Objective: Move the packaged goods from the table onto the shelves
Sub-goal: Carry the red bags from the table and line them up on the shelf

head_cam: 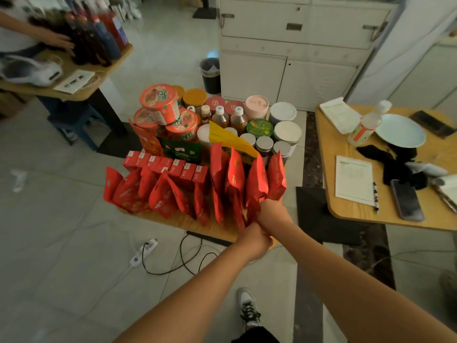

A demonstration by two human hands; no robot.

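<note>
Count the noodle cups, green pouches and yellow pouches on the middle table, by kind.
Noodle cups: 3
Green pouches: 1
Yellow pouches: 1
Total: 5

On the tabletop [180, 221], pouches [160, 196] stand along the near edge from 7 to 5 o'clock, with a row of boxes [168, 165] just behind those at 8. Cups [160, 105] are stacked at 11, bottles [230, 117] stand at 12 with tins [195, 96] behind them, and jars [284, 134] stand at 2. The left grip [254, 243] lies just before the right grip [272, 211], both on the pouches at 5 o'clock. On the floor a bin [210, 75] sits beyond at 12 before a cabinet [284, 70] and a power strip [146, 248] lies at 7, while a second tabletop [330, 154] at 3 carries a plate [400, 131], papers [353, 180] and a phone [406, 200].
</note>
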